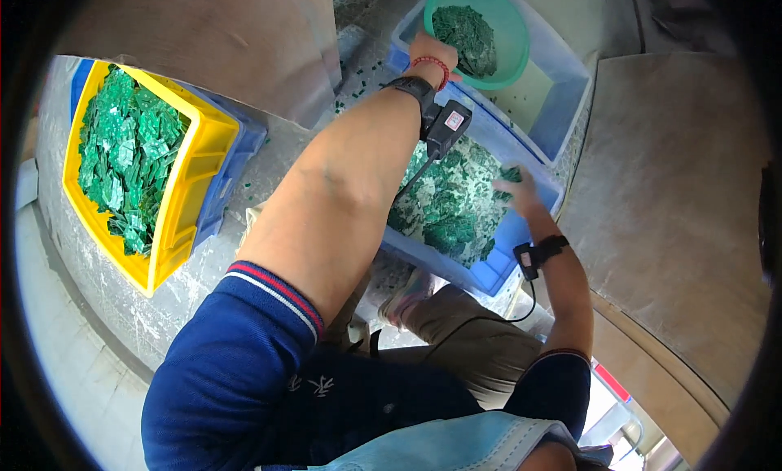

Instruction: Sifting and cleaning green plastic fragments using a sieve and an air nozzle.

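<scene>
My left hand (434,50) is at the near left rim of a round green plastic basin (522,39), seemingly closed on it, though the fingers are partly hidden. Dark green chips (464,37) with pale powder lie in the basin, which sits over a pale blue bin (562,92). Above a nearer blue bin (497,277), my right hand (524,195) pinches a small clump of green chips (511,174). That bin holds many green chips mixed with white powder (448,206).
A yellow bin (181,218) full of shiny green flat pieces (126,153) stands at the left on a blue bin (218,186). Brown boards (204,39) rise at the upper left, and a brown panel (668,194) stands at the right. Loose chips (358,84) dot the floor.
</scene>
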The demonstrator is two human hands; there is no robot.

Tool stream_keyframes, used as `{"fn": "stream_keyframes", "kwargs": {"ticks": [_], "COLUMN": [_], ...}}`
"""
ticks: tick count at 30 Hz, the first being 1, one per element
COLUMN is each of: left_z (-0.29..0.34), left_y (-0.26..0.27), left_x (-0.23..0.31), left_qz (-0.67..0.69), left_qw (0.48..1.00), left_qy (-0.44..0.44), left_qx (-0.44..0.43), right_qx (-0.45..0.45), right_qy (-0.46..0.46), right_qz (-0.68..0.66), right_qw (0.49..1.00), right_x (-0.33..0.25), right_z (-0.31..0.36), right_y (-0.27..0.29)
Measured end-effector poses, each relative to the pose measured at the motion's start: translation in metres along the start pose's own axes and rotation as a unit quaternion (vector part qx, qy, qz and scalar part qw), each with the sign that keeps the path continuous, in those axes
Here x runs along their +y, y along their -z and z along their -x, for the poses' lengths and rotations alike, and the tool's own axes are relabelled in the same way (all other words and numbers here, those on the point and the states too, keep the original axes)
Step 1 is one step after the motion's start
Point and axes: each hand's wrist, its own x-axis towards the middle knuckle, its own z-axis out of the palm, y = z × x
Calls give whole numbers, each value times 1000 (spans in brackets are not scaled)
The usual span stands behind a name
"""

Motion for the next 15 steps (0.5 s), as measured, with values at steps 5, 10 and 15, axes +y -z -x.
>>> {"fn": "stream_keyframes", "kwargs": {"ticks": [5,10,15], "left_z": [-10,-24,-63], "left_y": [2,-5,-10], "left_x": [-7,-16,-38], "left_qz": [-231,4,-422], "left_qw": [968,1000,899], "left_qy": [-79,29,-116], "left_qx": [-57,-10,-2], "right_qx": [17,0,-5], "right_qy": [112,180,230], "right_qz": [-99,-186,-116], "right_qw": [989,966,966], "right_x": [-126,-208,-170], "right_z": [-1,-38,-51], "right_y": [7,-29,-18]}}
